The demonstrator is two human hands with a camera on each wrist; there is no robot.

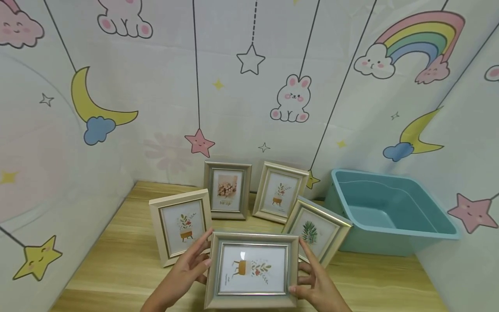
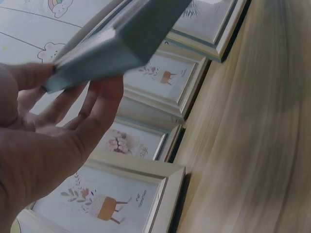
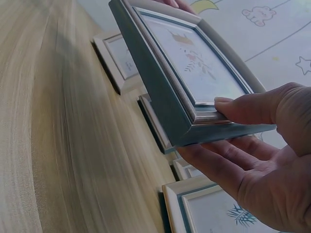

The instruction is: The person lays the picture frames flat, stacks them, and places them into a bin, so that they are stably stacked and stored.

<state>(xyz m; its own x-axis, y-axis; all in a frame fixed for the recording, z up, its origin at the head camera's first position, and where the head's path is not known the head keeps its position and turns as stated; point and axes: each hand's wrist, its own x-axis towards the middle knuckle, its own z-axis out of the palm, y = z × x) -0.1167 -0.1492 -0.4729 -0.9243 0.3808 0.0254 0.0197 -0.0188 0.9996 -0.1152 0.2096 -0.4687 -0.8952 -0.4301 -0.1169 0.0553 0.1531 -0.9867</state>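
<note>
Between my two hands a silver picture frame [image 1: 253, 268] is held lengthwise above the table, its potted-plant print turned on its side. My left hand [image 1: 186, 269] grips its left edge, thumb at the front and fingers behind; the left wrist view shows the same hand [image 2: 53, 131] under a corner of the frame. On the opposite edge my right hand [image 1: 317, 281] has its thumb on the front border, and the right wrist view shows its fingers [image 3: 218, 165] under the frame's side. Behind the held frame stand a cream picture frame [image 1: 156, 216] on the left and a palm-leaf picture frame [image 1: 339, 223] on the right.
Farther back on the wooden table [image 1: 113, 247] stand a grey-brown picture frame [image 1: 208, 190] and a champagne picture frame [image 1: 261, 190]. A teal plastic bin [image 1: 378, 240] sits at the right. Cartoon-printed white cloth [image 1: 163, 86] covers the walls around the table.
</note>
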